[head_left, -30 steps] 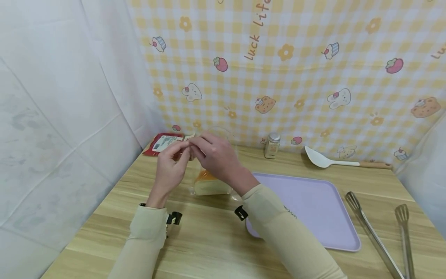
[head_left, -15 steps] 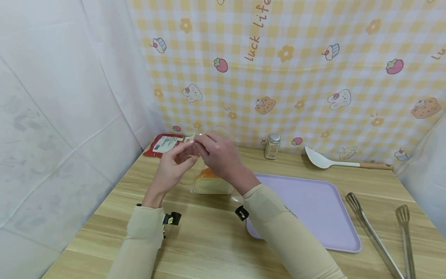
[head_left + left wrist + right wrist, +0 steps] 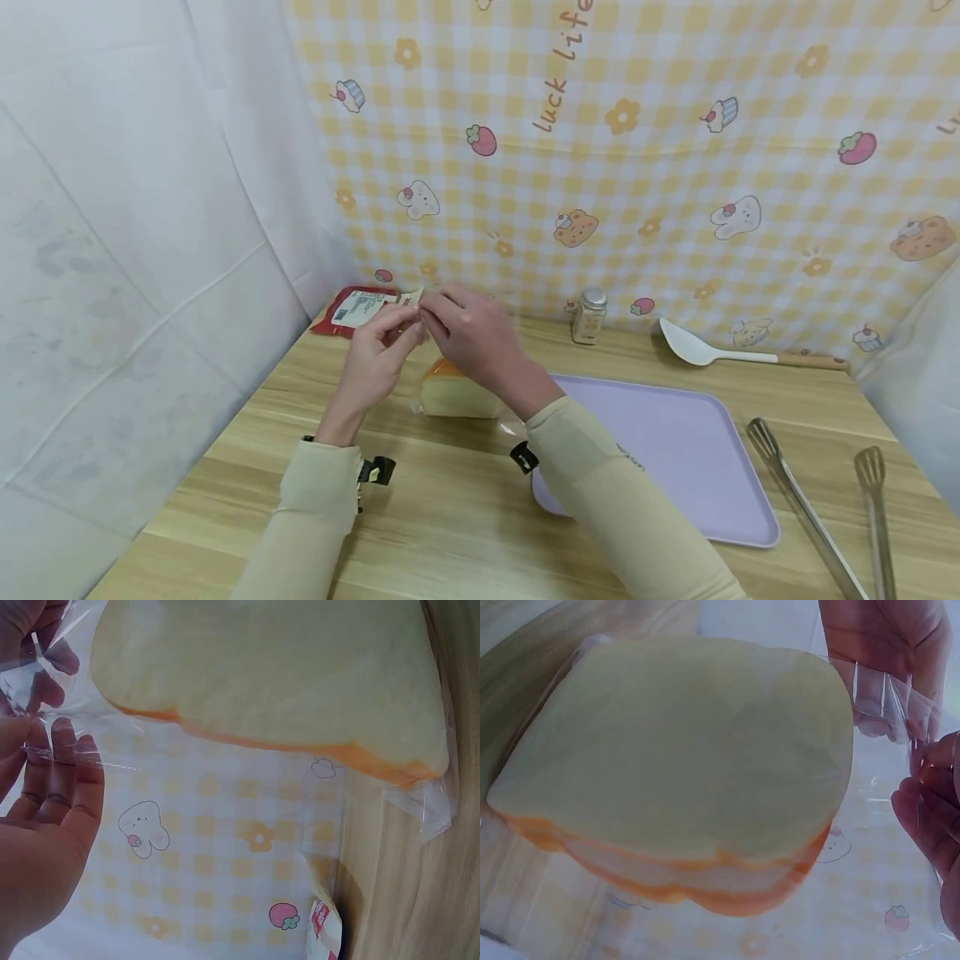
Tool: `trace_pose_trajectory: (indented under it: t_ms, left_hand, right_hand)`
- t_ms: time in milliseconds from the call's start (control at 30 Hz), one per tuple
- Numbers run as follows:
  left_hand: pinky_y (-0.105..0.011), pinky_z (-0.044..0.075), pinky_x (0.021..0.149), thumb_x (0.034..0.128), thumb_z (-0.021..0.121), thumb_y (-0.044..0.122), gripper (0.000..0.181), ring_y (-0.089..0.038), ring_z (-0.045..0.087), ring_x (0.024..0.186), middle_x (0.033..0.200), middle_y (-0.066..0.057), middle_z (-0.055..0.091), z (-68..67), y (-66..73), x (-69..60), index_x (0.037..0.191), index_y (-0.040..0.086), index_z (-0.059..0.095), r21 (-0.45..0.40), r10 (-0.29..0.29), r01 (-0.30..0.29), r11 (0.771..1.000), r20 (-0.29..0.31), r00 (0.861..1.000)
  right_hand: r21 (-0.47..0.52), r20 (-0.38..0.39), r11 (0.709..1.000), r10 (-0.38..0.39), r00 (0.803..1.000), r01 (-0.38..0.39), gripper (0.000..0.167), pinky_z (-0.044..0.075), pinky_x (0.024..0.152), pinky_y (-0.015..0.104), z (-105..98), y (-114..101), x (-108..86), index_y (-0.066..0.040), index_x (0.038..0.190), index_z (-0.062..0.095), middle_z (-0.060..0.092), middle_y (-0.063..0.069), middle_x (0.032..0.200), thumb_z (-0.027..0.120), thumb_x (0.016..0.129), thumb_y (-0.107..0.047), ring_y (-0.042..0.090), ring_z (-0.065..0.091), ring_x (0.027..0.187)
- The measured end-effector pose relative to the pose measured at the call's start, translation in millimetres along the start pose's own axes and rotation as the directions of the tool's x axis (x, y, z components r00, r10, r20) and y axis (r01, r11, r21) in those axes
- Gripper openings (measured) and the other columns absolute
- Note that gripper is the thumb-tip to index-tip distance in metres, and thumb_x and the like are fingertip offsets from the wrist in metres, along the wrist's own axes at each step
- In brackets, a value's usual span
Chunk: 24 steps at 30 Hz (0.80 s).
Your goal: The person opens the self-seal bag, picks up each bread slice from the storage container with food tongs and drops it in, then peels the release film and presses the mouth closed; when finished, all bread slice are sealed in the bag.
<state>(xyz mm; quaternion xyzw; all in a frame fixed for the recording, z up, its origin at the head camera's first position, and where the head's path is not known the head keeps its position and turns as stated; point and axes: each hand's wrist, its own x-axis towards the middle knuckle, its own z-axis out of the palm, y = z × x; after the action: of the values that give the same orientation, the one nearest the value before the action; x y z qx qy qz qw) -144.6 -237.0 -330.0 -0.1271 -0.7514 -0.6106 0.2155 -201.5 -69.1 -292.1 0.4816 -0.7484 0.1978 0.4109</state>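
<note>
A loaf of sliced bread (image 3: 457, 398) with an orange-brown crust stands upright on the wooden table inside a clear plastic bag (image 3: 889, 694). Above it, my left hand (image 3: 372, 357) pinches the top of the bag between thumb and fingers. My right hand (image 3: 480, 342) pinches the film right beside it, the fingertips of both hands nearly meeting. In the left wrist view, creased film runs from the bread (image 3: 262, 675) to the fingers of the left hand (image 3: 52, 840). The right hand partly hides the bread and the bag's upper part in the head view.
A red packet with a white label (image 3: 356, 310) lies behind the left hand. To the right are a lilac tray (image 3: 667, 442), a glass shaker jar (image 3: 589, 317), a white spatula with a wooden handle (image 3: 693, 346) and metal tongs (image 3: 802, 500). A checked curtain hangs behind.
My left thumb spread away from the fingers half a second ago and has come back to them. Both hands have shifted slightly right along the bag's top; the bread stays put.
</note>
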Motion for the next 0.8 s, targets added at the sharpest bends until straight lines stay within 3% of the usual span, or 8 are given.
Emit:
trace_pose_trajectory:
  t_ms: [200, 367, 600, 800]
  left_hand:
    - [-0.014, 0.054, 0.089, 0.1039, 0.061, 0.0, 0.033, -0.004, 0.064, 0.103, 0.124, -0.014, 0.065, 4.6, 3.4, -0.5, 0.135, -0.009, 0.065, 0.016, -0.01, 0.01, 1.0, -0.005, 1.0]
    - [-0.013, 0.053, 0.091, 0.1041, 0.062, 0.003, 0.04, -0.002, 0.064, 0.109, 0.139, -0.022, 0.063, 5.5, 6.5, -2.2, 0.143, -0.005, 0.061, 0.048, -0.035, 0.033, 0.998, 0.033, 0.999]
    - [-0.015, 0.053, 0.089, 0.1049, 0.062, 0.006, 0.043, -0.007, 0.065, 0.106, 0.138, -0.019, 0.065, 5.0, 7.8, -2.3, 0.147, 0.0, 0.059, 0.094, -0.045, 0.038, 0.995, 0.075, 0.996]
    - [-0.016, 0.052, 0.087, 0.1045, 0.062, 0.005, 0.044, -0.014, 0.062, 0.103, 0.129, -0.018, 0.067, 3.9, 6.6, -2.8, 0.148, 0.0, 0.058, 0.106, -0.036, 0.027, 0.994, 0.086, 0.996]
  right_hand:
    - [-0.073, 0.017, 0.994, -0.075, 0.997, 0.076, 0.007, 0.058, 0.062, 0.024, -5.3, 2.1, 1.8, -0.009, 0.102, 0.078, 0.077, 0.004, 0.096, 0.073, 0.1, -0.014, 0.015, 0.074, 0.081]
    - [-0.134, -0.02, 0.982, -0.134, 0.991, 0.131, 0.005, 0.055, 0.056, 0.025, -5.4, 4.8, 0.6, -0.007, 0.095, 0.076, 0.075, 0.004, 0.089, 0.073, 0.098, -0.01, 0.015, 0.069, 0.068]
    - [-0.191, -0.046, 0.964, -0.196, 0.98, 0.184, 0.011, 0.058, 0.059, 0.026, -3.4, 7.6, 0.1, -0.006, 0.086, 0.07, 0.074, 0.005, 0.083, 0.073, 0.096, -0.009, 0.015, 0.07, 0.066]
    - [-0.164, 0.004, 0.974, -0.159, 0.987, 0.157, 0.006, 0.052, 0.054, 0.024, -5.3, 8.8, 0.7, -0.005, 0.092, 0.069, 0.071, 0.004, 0.082, 0.072, 0.096, -0.007, 0.013, 0.062, 0.061]
